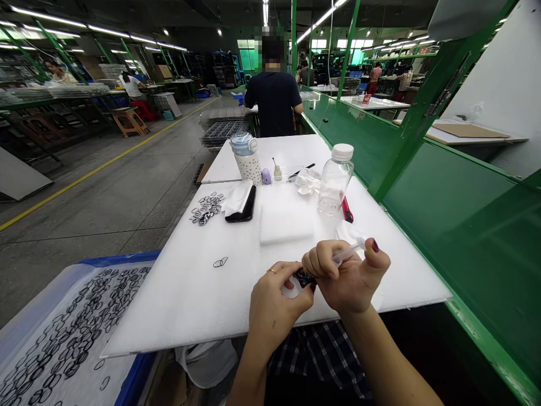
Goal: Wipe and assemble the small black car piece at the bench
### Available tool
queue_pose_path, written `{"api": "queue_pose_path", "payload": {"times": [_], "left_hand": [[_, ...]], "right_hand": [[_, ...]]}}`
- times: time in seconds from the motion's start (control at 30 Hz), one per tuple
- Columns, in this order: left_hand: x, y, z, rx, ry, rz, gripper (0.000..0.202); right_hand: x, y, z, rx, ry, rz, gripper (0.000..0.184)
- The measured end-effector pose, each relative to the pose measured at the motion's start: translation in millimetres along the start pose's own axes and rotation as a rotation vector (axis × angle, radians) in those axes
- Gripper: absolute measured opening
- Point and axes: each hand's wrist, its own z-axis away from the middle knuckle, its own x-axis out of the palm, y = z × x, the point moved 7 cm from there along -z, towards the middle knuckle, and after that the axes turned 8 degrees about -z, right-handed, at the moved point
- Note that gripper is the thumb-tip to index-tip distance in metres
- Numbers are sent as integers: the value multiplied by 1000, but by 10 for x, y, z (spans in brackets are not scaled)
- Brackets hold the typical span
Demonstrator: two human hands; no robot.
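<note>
My left hand (273, 301) pinches a small black part (303, 277) just above the near edge of the white table (190, 293). My right hand (349, 276) grips a thin clear syringe-like applicator (349, 252), its tip pointed down at the black part. Both hands touch around the part. A single black ring pair (220, 261) lies on the table to the left of my hands. A white foam pad (286, 221) sits just beyond them.
A pile of black rings (207, 207), a black phone (243, 206) under a white cloth, a dotted cup (246, 159), a clear bottle (335, 179) and a red cutter (347, 210) stand farther back. A blue tray (63, 338) with several rings sits at left. A person (274, 93) stands ahead.
</note>
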Motion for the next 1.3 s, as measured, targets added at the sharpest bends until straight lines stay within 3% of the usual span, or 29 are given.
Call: {"api": "queue_pose_path", "payload": {"times": [1.1,1.3], "left_hand": [[9,15,3,5,-20,-1,35],[5,17,22,11,-21,-47,37]], "right_hand": [[-92,-56,67,-102,212,128,59],[31,-180,-13,-27,129,266,60]]}}
